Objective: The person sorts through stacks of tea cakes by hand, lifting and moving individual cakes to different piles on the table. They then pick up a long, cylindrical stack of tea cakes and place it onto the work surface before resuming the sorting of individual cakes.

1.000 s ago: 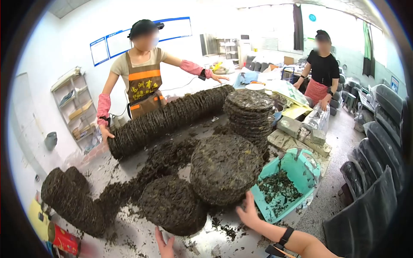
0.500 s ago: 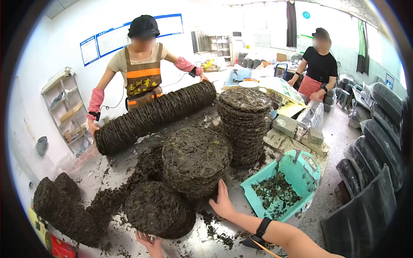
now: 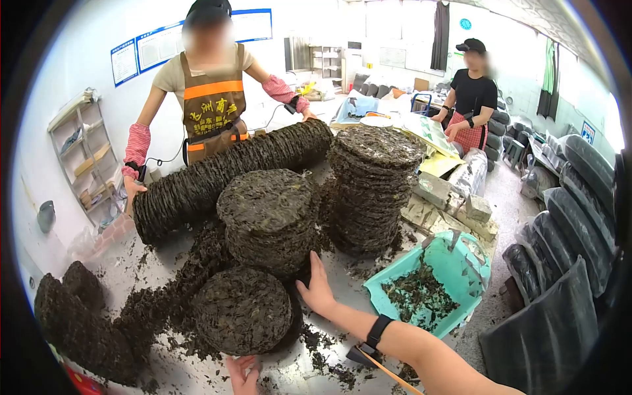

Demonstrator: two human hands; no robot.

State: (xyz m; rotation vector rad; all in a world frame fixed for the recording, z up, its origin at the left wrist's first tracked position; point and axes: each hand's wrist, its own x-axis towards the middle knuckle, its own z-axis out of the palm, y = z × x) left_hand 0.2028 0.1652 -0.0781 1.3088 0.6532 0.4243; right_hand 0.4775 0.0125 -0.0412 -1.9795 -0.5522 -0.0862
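Flake-strewn table (image 3: 125,283), right grip (image 3: 318,289) unclenched at middle stack (image 3: 266,214), left grip (image 3: 243,375) by front stack (image 3: 242,309), closure unclear

head-worn view, facing forward and down

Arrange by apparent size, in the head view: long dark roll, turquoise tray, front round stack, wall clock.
1. Long dark roll
2. Turquoise tray and front round stack: too alike to rank
3. Wall clock, clearly smallest

Left hand (image 3: 243,376) low and unclenched, right hand (image 3: 318,291) higher, fingers (image 3: 316,264) upward, right forearm (image 3: 409,342) aslant.
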